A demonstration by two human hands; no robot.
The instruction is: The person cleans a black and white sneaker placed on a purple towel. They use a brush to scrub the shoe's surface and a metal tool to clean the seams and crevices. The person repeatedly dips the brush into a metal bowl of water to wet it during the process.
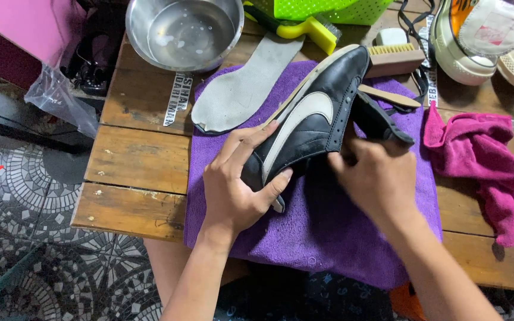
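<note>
The left hand (pixel 233 184) wraps around the heel end of a black shoe (pixel 313 122) with a white side stripe, fingers closed on it, holding it tilted on a purple towel (pixel 328 232) spread over the wooden bench (pixel 132 160). The shoe's long axis runs from the left hand up and away to the right, toe pointing toward the far edge. The right hand (pixel 376 178) sits just beside the shoe's open top, blurred, fingers curled near the tongue; I cannot tell whether it grips anything. A grey insole (pixel 239 89) lies just left of the shoe, a metal bowl (pixel 182 32) beyond it. A wooden brush (pixel 397 56) rests past the toe, and a pink cloth (pixel 483 154) lies crumpled to the right.
</note>
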